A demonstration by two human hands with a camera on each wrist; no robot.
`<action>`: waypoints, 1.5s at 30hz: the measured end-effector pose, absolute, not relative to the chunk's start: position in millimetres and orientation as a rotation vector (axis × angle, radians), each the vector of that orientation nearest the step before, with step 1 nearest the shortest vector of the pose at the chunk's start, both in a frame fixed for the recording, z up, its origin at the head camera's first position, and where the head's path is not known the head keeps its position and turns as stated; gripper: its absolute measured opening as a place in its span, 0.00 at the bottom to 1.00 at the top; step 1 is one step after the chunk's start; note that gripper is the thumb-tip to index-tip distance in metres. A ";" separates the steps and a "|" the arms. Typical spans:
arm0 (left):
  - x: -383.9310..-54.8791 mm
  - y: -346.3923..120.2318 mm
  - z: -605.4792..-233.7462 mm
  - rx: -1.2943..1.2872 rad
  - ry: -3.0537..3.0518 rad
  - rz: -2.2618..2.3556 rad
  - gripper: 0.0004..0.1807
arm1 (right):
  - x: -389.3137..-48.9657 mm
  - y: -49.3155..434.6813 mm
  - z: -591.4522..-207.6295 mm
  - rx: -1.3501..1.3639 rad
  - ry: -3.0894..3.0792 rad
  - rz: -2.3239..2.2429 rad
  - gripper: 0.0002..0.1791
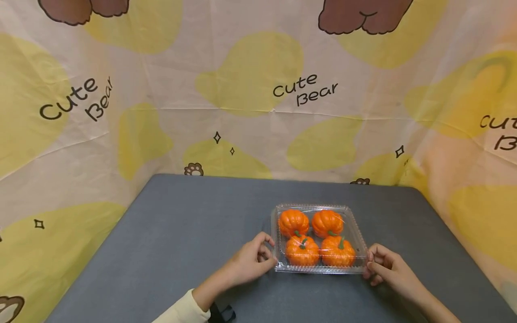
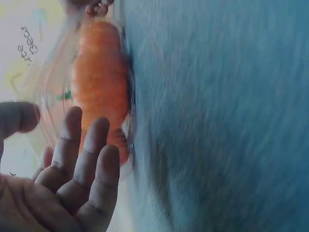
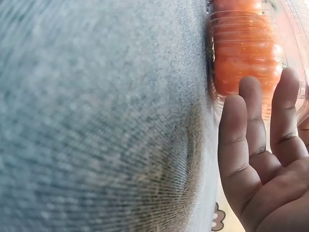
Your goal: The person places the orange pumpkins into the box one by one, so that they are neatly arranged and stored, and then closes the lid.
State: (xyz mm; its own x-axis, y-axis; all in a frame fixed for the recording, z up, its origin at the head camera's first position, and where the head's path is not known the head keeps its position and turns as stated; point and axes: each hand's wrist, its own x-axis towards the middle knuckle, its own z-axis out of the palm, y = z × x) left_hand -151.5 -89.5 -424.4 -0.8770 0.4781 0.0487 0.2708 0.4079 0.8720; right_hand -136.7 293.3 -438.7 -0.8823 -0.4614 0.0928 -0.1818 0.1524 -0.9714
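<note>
A clear plastic clamshell box (image 1: pixel 359 235) with its lid down lies on the grey table, holding several small orange pumpkins with green stems, such as the front left pumpkin (image 1: pixel 302 251). At its left side is my left hand (image 1: pixel 252 262), thumb and forefinger parted at the box's edge. Its other fingers extend beside the box in the left wrist view, where the pumpkins (image 2: pixel 101 72) look blurred. My right hand (image 1: pixel 389 269) pinches the rim at the front right corner. The right wrist view shows its loose fingers (image 3: pixel 234 130) beside the box; the thumb is out of sight there.
The grey cloth-covered table (image 1: pixel 181 229) extends to the left, behind and to the right of the box. A printed fabric backdrop (image 1: pixel 246 72) surrounds its back and sides. A black strap (image 1: pixel 222 314) shows near the left sleeve.
</note>
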 end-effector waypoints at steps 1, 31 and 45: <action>-149.5 -88.8 -424.7 0.651 2.438 1.482 0.17 | -136.7 293.9 -439.1 -0.637 2.180 -1.815 0.07; -134.4 -64.7 -436.5 0.307 2.053 1.916 0.21 | -134.7 295.6 -447.3 -0.554 1.854 -1.982 0.12; -132.8 -60.4 -436.5 0.232 2.011 2.001 0.22 | -140.4 299.1 -443.9 -0.566 1.613 -2.007 0.16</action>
State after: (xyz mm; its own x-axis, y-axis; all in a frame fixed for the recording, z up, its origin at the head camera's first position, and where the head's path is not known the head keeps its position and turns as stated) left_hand -132.8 -60.4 -436.5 -0.9437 0.3173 -0.0933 -0.0918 0.0195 0.9956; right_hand -140.4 299.1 -443.9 -0.7884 -0.6151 0.0100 0.1225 -0.1729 -0.9773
